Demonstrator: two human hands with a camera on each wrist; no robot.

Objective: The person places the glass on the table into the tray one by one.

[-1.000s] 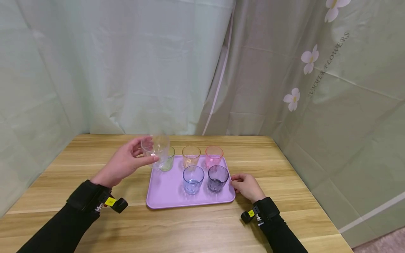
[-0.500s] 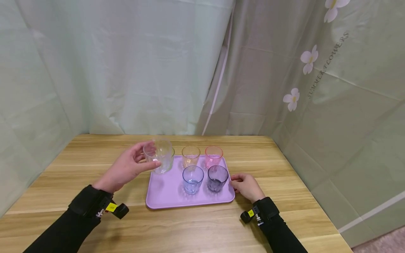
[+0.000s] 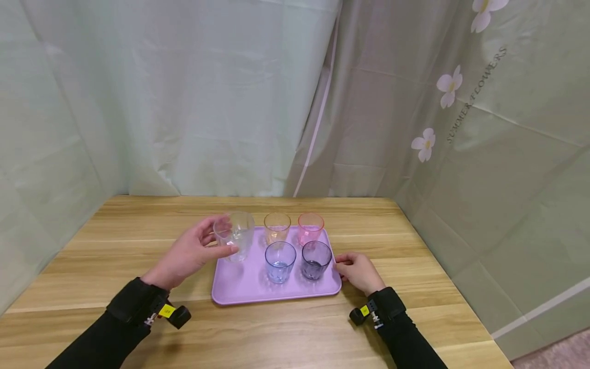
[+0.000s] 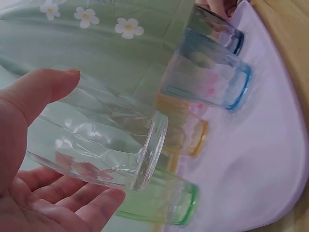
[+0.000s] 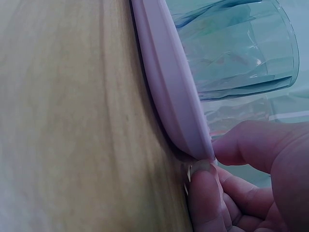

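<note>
My left hand point(image 3: 195, 251) grips a clear tumbler point(image 3: 243, 237), thumb on the near side and fingers on the far side. The tumbler hangs base down over the left part of a lilac tray point(image 3: 244, 289). Behind it stands a green tumbler point(image 4: 166, 200), hidden from the head view. On the tray's right edge, my right hand point(image 3: 361, 272) pinches the rim between thumb and fingers. A blue tumbler point(image 3: 280, 262) and a grey tumbler point(image 3: 316, 261) stand in the tray's front row. Farther back are an amber tumbler point(image 3: 277, 229) and a pink tumbler point(image 3: 311, 229).
The tray lies on a wooden table point(image 3: 258, 338). Pale green curtains point(image 3: 230, 102) with printed flowers hang behind the table and along its sides. A wrist camera point(image 3: 177, 316) sits on the left sleeve, another camera point(image 3: 358, 315) on the right.
My left hand has lowered the clear tumbler and brought it slightly right and nearer, so it now covers the green one in the head view. My right hand stays at the tray's edge.
</note>
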